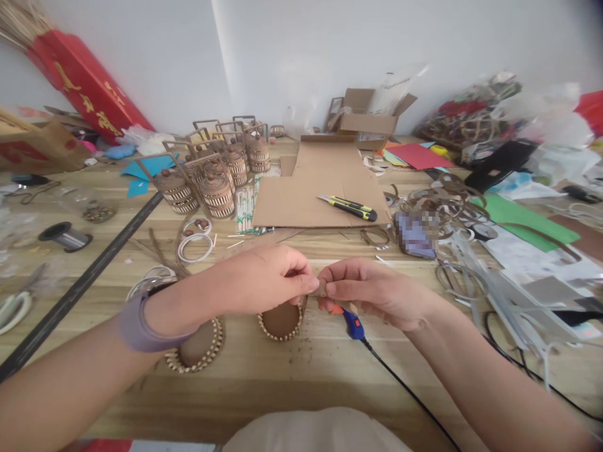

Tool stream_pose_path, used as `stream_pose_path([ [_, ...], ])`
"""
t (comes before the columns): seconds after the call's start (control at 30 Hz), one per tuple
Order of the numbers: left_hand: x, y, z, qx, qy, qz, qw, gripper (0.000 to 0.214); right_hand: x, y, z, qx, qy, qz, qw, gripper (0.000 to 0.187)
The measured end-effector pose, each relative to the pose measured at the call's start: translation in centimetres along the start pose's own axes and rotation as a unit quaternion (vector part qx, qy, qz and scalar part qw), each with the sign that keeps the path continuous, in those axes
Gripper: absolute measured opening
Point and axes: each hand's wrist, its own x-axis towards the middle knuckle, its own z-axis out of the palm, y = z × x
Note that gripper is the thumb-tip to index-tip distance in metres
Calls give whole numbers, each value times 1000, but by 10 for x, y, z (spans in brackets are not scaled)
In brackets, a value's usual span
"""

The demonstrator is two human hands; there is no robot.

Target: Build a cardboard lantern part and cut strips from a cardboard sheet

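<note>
My left hand (268, 276) and my right hand (372, 290) meet above the table, both closed in a pinch. Between their fingertips is a small greyish-brown piece (321, 289), mostly hidden, so its kind cannot be made out. Below my left hand stands a round brown base (281, 321) ringed with short pale sticks. A second ringed base (195, 345) is partly covered by my left forearm. Under my right hand lies a blue tool with an orange tip (354, 324), perhaps a glue gun, its black cord running toward the front edge.
A cardboard sheet (301, 201) carries a yellow-black utility knife (351, 208). Several small lidded baskets with handles (217, 196) stand at the back left. A phone (415, 235) and coiled brown strips (447, 204) lie right. A wire spool (65, 236) and scissors (16, 311) sit left.
</note>
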Motion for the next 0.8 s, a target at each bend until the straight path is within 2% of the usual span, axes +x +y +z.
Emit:
stream_pose_path([
  [0.33,-2,-3,0,-39,-6,-8,999,31,-1,3,5,28,14,-18,999,29],
  [0.8,2,-11,2,-103,-5,36,994,33,1,8,10,106,10,-52,993,27],
])
